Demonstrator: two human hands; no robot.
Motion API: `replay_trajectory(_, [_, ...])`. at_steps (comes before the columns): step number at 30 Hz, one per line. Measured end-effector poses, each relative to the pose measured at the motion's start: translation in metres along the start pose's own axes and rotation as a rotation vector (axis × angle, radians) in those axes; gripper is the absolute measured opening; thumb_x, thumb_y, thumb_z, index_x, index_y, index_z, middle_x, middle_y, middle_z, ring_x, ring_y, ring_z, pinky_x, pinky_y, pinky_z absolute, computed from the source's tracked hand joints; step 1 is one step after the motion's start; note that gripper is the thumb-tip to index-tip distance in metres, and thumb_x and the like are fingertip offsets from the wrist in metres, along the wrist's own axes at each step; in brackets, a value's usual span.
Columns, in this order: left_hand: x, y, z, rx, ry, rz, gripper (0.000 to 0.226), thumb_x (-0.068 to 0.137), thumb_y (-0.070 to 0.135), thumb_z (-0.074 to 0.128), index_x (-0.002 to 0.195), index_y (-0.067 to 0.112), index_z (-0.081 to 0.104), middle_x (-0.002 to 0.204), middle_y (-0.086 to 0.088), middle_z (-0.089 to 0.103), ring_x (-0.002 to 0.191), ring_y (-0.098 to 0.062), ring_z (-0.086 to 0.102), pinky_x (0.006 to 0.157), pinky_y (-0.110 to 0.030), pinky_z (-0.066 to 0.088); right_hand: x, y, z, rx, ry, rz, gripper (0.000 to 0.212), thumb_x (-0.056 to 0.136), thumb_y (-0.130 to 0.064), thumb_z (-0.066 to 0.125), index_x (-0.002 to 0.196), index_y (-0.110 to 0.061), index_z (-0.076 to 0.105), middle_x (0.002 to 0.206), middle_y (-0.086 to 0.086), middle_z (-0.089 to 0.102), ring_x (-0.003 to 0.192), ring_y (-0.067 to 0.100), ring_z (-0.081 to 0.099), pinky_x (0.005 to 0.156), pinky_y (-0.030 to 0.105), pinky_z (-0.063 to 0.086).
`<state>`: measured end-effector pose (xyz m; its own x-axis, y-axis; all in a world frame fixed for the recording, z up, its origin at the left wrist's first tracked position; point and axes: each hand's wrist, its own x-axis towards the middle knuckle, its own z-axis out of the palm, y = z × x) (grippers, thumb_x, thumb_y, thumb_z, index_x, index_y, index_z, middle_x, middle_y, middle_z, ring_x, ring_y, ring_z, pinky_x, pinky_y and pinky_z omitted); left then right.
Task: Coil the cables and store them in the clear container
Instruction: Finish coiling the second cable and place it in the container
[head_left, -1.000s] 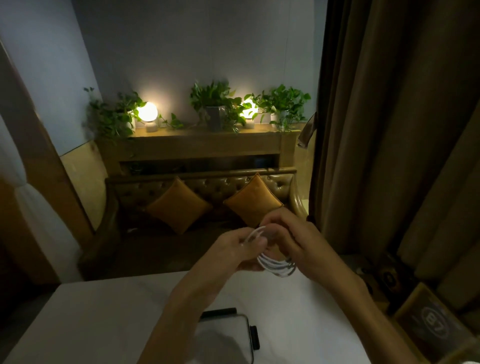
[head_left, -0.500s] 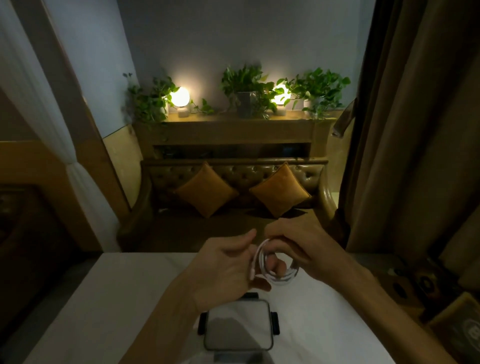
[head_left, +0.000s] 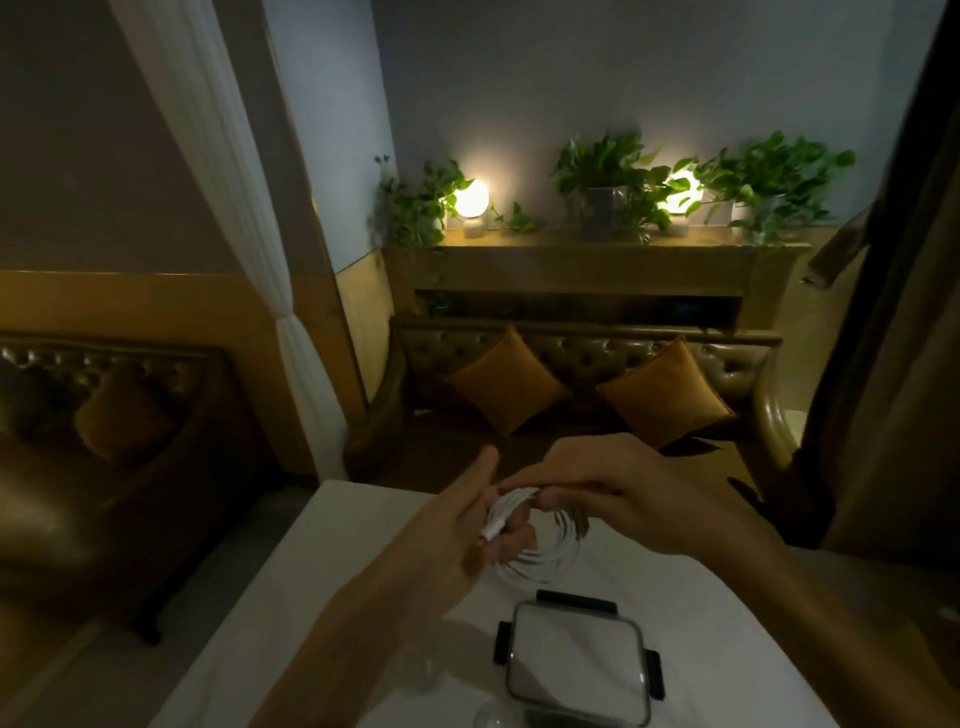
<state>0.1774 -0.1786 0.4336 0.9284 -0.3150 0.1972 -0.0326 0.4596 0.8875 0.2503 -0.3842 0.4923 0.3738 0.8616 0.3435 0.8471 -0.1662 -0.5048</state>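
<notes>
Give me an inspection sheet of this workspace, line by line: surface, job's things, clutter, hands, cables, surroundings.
Surface: white table, dimly lit.
Job's things: white cable coiled in loops, held above the table; clear container with black clips lies nearer the person, its lid appears on.
Clutter: a clear rounded thing at the near edge, too cut off to name.
Hands: left hand and right hand both grip the coil.
Cables: one seen, a plug end sticking out by the left fingers.
Surroundings: sofa with orange cushions, shelf with plants and two lamps, curtains.

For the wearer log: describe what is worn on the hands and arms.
Nothing shows: the left hand and right hand are bare, with no gloves, rings or watch visible. Both forearms are uncovered down to the frame edge, no sleeve in view. The dim light hides finer detail.
</notes>
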Motion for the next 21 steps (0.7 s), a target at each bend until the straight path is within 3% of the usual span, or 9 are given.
replay_trajectory(1, [-0.002,0.015,0.016,0.264,0.037,-0.046,0.052,0.09,0.054,0.034,0.093,0.013,0.066,0.077,0.001,0.065,0.063,-0.006,0.059,0.058,-0.021,0.041,0.009,-0.005,0.006,-0.023,-0.005,-0.024,0.03,0.096,-0.021,0.048,0.123,-0.03,0.058,0.099,-0.016,0.058,0.086,0.006,0.06,0.071,0.024,0.053])
replay_trajectory(2, [-0.002,0.024,0.014,0.231,0.034,-0.253,0.048,0.084,0.055,0.041,0.075,0.013,0.06,0.058,0.004,0.054,0.048,-0.006,0.047,0.052,-0.02,0.034,0.016,-0.009,0.013,-0.04,-0.005,-0.048,0.03,0.096,-0.023,0.047,0.122,-0.032,0.057,0.1,-0.014,0.057,0.084,0.007,0.06,0.07,0.027,0.054])
replay_trajectory(4, [-0.022,0.049,0.016,0.364,0.082,-0.277,0.037,0.08,0.046,0.054,0.071,0.01,0.048,0.05,0.008,0.049,0.046,-0.006,0.044,0.057,-0.021,0.036,0.032,-0.018,0.024,-0.073,-0.012,-0.062,0.03,0.094,-0.031,0.041,0.12,-0.037,0.054,0.1,-0.017,0.055,0.086,0.006,0.058,0.071,0.03,0.055])
replay_trajectory(9, [-0.04,0.073,-0.009,0.547,0.194,-0.272,0.024,0.092,0.029,0.048,0.078,0.014,0.06,0.058,0.012,0.067,0.067,-0.006,0.061,0.073,-0.017,0.05,0.074,-0.038,0.042,0.183,0.057,0.066,0.025,0.095,-0.023,0.05,0.115,-0.025,0.066,0.1,-0.018,0.068,0.094,0.001,0.065,0.078,0.019,0.052])
replay_trajectory(11, [-0.051,0.08,-0.025,0.559,0.238,-0.235,0.027,0.096,0.033,0.047,0.079,0.029,0.068,0.07,0.018,0.07,0.076,-0.002,0.062,0.075,-0.014,0.05,0.088,-0.043,0.045,0.199,0.1,0.155,0.025,0.095,-0.02,0.051,0.111,-0.026,0.068,0.1,-0.013,0.071,0.091,0.002,0.067,0.077,0.018,0.054])
replay_trajectory(13, [-0.062,0.087,-0.038,0.536,0.268,-0.189,0.027,0.089,0.048,0.05,0.079,0.035,0.071,0.083,0.015,0.071,0.085,-0.005,0.062,0.089,-0.03,0.047,0.1,-0.047,0.048,0.109,0.138,0.174,0.023,0.095,-0.018,0.051,0.108,-0.026,0.068,0.097,-0.01,0.072,0.088,0.002,0.068,0.075,0.017,0.054])
replay_trajectory(16, [-0.07,0.098,-0.052,0.452,0.273,-0.17,0.027,0.096,0.025,0.042,0.082,0.012,0.061,0.089,-0.01,0.06,0.088,-0.023,0.056,0.101,-0.042,0.042,0.117,-0.055,0.053,0.026,0.175,0.202,0.021,0.095,-0.015,0.05,0.101,-0.025,0.068,0.093,-0.01,0.07,0.083,0.0,0.067,0.071,0.011,0.052])
replay_trajectory(19, [-0.076,0.1,-0.064,0.479,0.261,-0.032,0.027,0.098,0.01,0.037,0.089,-0.002,0.06,0.077,0.004,0.057,0.072,0.004,0.057,0.079,-0.009,0.047,0.134,-0.056,0.065,-0.084,0.267,0.217,0.019,0.095,-0.014,0.049,0.096,-0.027,0.064,0.088,-0.016,0.066,0.083,-0.001,0.066,0.072,0.011,0.051])
replay_trajectory(21, [-0.076,0.103,-0.067,0.494,0.304,0.045,0.031,0.099,0.006,0.035,0.103,-0.013,0.058,0.078,0.008,0.056,0.063,0.015,0.056,0.064,-0.001,0.043,0.144,-0.054,0.075,-0.1,0.355,0.26,0.018,0.095,-0.017,0.048,0.095,-0.028,0.062,0.086,-0.016,0.065,0.084,0.001,0.065,0.074,0.017,0.054])
